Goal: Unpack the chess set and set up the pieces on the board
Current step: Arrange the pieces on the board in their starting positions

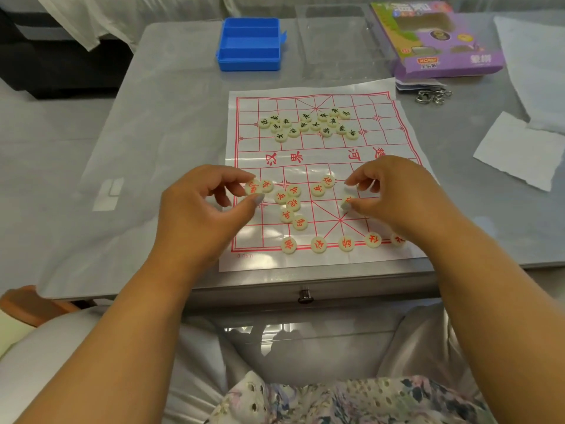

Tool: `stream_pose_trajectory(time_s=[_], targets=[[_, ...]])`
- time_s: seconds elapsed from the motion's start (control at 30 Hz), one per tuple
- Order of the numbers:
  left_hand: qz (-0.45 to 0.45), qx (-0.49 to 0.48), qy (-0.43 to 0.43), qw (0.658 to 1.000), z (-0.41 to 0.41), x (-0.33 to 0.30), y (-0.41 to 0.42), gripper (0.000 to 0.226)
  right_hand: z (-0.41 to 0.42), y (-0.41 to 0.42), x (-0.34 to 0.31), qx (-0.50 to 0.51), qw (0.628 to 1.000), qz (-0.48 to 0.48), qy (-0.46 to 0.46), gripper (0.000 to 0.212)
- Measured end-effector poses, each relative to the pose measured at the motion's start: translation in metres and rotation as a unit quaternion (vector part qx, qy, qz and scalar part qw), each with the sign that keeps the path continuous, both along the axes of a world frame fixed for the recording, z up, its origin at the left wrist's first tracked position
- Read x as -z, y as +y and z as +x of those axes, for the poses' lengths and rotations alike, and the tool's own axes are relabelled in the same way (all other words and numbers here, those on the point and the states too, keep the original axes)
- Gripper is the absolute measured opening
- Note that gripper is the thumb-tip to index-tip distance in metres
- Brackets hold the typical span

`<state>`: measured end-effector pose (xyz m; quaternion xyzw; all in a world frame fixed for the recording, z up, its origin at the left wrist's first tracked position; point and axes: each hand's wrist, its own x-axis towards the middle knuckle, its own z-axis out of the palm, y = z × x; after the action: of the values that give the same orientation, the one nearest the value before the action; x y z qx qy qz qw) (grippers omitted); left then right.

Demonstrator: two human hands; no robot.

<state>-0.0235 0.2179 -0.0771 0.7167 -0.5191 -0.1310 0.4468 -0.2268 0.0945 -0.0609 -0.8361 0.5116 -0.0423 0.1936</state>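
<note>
A white paper board with a red grid lies on the grey table. Several black-marked round pieces lie bunched on its far half. Red-marked pieces are scattered on the near half, and several stand in a row along the near edge. My left hand pinches a red-marked piece between forefinger and thumb at the board's left side. My right hand pinches another red-marked piece with its thumb, its other fingers curled above.
An open blue plastic box stands at the back. A clear tray and a purple game box sit to the back right, with metal rings and white paper sheets at the right. A drawer knob is under the table's front edge.
</note>
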Motion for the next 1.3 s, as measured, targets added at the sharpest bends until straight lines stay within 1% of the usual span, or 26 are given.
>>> stream_pose_trajectory(time_s=[0.1, 0.23, 0.47, 0.53, 0.67, 0.77, 0.87, 0.97, 1.03, 1.1, 1.2, 1.3], targets=[[0.004, -0.016, 0.006, 1.000, 0.003, 0.002, 0.000, 0.024, 0.012, -0.002, -0.001, -0.020, 1.000, -0.016, -0.001, 0.035], [0.010, -0.011, -0.003, 1.000, 0.001, 0.003, -0.001, 0.023, 0.023, -0.005, 0.004, -0.025, 0.999, -0.038, -0.013, 0.032], [0.013, -0.030, -0.001, 0.999, 0.003, 0.005, -0.003, 0.024, 0.034, -0.008, 0.008, -0.048, 0.997, -0.056, -0.001, 0.040], [0.007, -0.040, 0.007, 0.999, 0.005, 0.005, -0.003, 0.026, 0.035, -0.008, 0.009, -0.052, 0.997, -0.055, 0.002, 0.040], [0.009, -0.050, 0.019, 0.999, 0.007, 0.006, -0.004, 0.027, 0.041, -0.005, 0.007, -0.067, 0.997, -0.042, -0.020, 0.037], [0.031, -0.060, 0.035, 0.997, 0.007, 0.007, -0.005, 0.024, 0.048, -0.004, 0.007, -0.085, 0.995, -0.037, -0.020, 0.033], [0.078, -0.059, 0.060, 0.993, 0.007, 0.011, -0.008, 0.025, 0.050, -0.008, 0.007, -0.070, 0.996, -0.042, -0.024, 0.028], [0.108, -0.051, 0.041, 0.992, 0.004, 0.014, -0.008, 0.027, 0.049, -0.011, 0.005, -0.057, 0.998, -0.031, -0.026, 0.028], [0.106, -0.047, 0.042, 0.992, 0.004, 0.013, -0.008, 0.025, 0.052, -0.010, 0.005, -0.073, 0.997, -0.028, -0.023, 0.028], [0.085, -0.051, 0.111, 0.989, 0.005, 0.009, -0.009, 0.023, 0.056, -0.004, 0.001, -0.100, 0.993, -0.028, -0.051, 0.029], [0.055, -0.048, 0.242, 0.968, 0.003, 0.000, -0.010, 0.020, 0.063, 0.010, -0.011, -0.154, 0.978, -0.024, -0.138, 0.031], [0.040, -0.002, 0.314, 0.949, -0.002, -0.006, -0.009, 0.016, 0.064, 0.022, -0.017, -0.210, 0.958, -0.069, -0.182, 0.022]])
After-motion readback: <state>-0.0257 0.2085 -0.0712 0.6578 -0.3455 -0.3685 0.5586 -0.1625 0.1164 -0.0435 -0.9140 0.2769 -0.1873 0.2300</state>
